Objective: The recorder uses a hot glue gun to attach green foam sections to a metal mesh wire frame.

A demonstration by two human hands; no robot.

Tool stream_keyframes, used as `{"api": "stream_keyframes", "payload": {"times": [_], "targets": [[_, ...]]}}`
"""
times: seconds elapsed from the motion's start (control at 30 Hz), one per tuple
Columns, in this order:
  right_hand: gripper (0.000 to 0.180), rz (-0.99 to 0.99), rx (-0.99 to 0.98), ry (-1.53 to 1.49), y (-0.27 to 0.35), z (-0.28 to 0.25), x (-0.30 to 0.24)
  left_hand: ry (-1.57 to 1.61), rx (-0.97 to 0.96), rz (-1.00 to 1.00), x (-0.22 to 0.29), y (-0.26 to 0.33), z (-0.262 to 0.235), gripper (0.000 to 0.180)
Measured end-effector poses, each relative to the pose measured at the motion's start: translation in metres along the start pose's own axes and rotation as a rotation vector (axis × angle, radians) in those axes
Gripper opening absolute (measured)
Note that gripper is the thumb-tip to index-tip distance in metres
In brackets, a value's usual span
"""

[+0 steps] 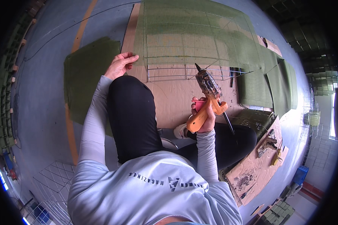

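In my right hand [205,119] is an orange hot glue gun [215,107] with a red trigger. Its grimy barrel and dark nozzle point up and away from me, above the front edge of a wire frame [169,72]. A thin grey rod sticks out behind its body. Sheer green mesh fabric [169,22] lies over the frame, and my left hand [121,64] pinches the mesh at its near left edge. Beneath the frame is a brown cardboard sheet [167,97].
Another green fabric piece [84,78] lies on the floor at left; folded green fabric [257,88] is at right. A perforated green crate [255,120] stands beside my right knee, near stained cardboard [248,176] with a blackened holder [266,145]. Wire racks [52,180] sit at lower left.
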State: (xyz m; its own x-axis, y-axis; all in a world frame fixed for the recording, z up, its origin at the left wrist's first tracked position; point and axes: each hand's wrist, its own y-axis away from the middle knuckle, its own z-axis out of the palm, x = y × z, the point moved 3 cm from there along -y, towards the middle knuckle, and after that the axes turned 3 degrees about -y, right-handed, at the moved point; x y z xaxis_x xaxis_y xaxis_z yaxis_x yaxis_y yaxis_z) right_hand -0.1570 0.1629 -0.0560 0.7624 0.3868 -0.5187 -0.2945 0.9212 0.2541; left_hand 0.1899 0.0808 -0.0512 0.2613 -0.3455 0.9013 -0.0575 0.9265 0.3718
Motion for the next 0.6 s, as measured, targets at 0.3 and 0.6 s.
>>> {"api": "stream_keyframes", "payload": {"times": [0.3,0.6], "targets": [[0.037,0.027,0.037,0.007,0.001,-0.004,0.007,0.035,-0.009,-0.021,-0.006,-0.004,0.000,0.013],[0.031,0.111,-0.035,-0.181,-0.011,0.029,0.036,0.015,0.029,-0.002,-0.010,-0.002,0.002,0.013]]}}
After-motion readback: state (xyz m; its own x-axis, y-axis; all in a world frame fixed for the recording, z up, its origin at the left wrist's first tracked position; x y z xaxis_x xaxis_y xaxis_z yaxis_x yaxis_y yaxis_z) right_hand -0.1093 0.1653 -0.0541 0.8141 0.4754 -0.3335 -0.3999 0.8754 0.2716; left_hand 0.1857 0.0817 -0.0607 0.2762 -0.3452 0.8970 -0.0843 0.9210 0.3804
